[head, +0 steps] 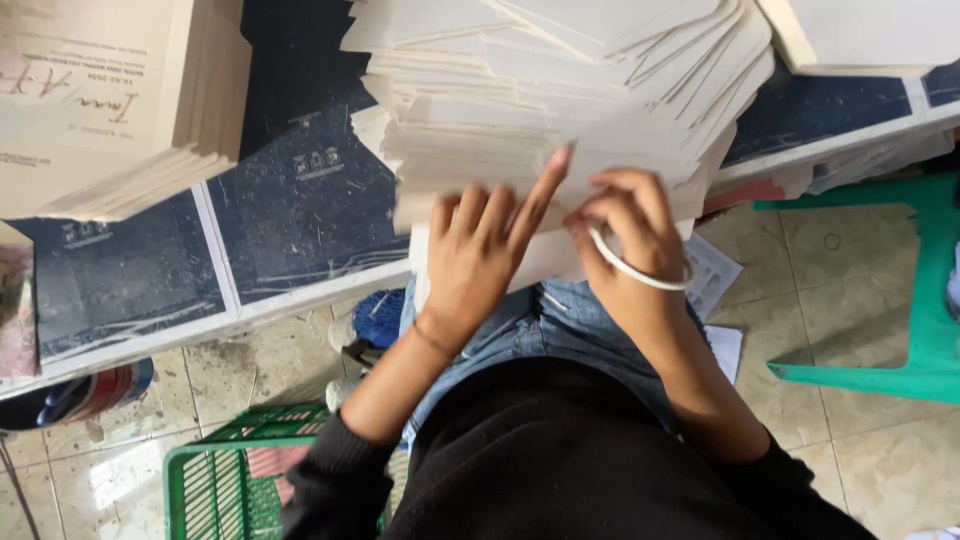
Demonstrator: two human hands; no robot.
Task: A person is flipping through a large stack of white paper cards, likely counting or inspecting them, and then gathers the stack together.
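Note:
A tall, uneven stack of cream paper sheets (560, 90) stands on the dark blue table (300, 200) in front of me. My left hand (480, 250) lies flat against the stack's near edge, index finger stretched up along the sheets. My right hand (625, 230) is curled at the same edge and pinches the lower sheets, with a white elastic band (640, 270) looped across its fingers. Both wrists come out of black sleeves above my lap in blue jeans.
Another pile of printed cream sheets (110, 100) sits at the table's far left, a third pile (870, 35) at top right. A green plastic crate (230, 475) stands on the tiled floor at lower left, a green plastic stool (910, 290) at right. Loose papers (715, 275) lie on the floor.

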